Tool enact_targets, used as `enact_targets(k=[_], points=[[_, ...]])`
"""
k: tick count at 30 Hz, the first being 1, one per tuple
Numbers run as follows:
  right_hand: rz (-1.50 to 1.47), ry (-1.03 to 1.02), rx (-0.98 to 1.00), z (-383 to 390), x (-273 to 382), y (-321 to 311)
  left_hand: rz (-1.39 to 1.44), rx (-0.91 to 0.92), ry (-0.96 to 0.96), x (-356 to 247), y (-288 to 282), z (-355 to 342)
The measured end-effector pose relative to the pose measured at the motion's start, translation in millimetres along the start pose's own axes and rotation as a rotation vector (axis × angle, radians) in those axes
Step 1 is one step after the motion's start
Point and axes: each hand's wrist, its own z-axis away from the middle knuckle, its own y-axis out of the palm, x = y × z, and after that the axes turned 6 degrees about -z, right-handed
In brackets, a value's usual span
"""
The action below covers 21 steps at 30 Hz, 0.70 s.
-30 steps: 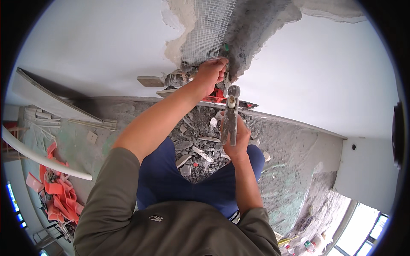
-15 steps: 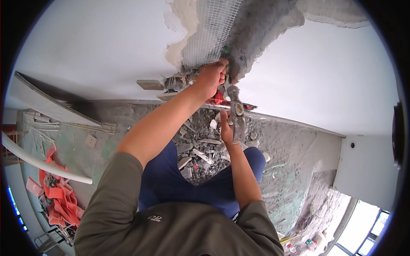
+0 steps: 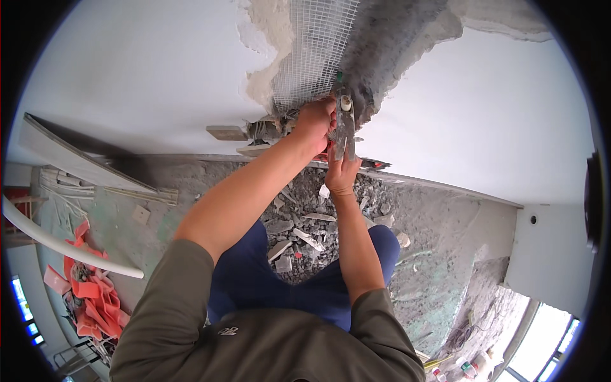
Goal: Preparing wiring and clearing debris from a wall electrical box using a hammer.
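My right hand (image 3: 342, 175) is closed round a claw hammer (image 3: 345, 124); its grey, dusty head lies along the right side of my left fist, claws pointing back toward me. My left hand (image 3: 316, 123) is closed at the foot of the broken wall strip. What it grips is hidden by the fingers and hammer. A small green piece (image 3: 339, 76) shows just beyond the fist. White mesh (image 3: 312, 57) covers part of the opened wall, with bare grey masonry (image 3: 388, 38) to its right. Something red (image 3: 331, 151) lies low behind my hands.
Rubble (image 3: 305, 239) covers the floor between my knees. A loose board (image 3: 83, 153) leans against the wall at left. Nearby lie a white pipe (image 3: 76, 253) and crumpled red sheeting (image 3: 95, 299). A small tan block (image 3: 227, 132) sits by the wall base.
My right hand has moved the hammer forward and up, from below my left fist to right beside it. My left hand remains closed in nearly the same place.
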Motion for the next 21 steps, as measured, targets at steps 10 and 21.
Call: enact_targets(k=[10, 21], points=[[0.024, -0.038, -0.121, -6.8, -10.1, 19.4, 0.035, 0.016, -0.039, -2.2, 0.1, 3.9], [0.016, -0.187, -0.219, -5.5, -23.5, 27.2, 0.05, -0.051, 0.008, 11.1, -0.2, -7.7]])
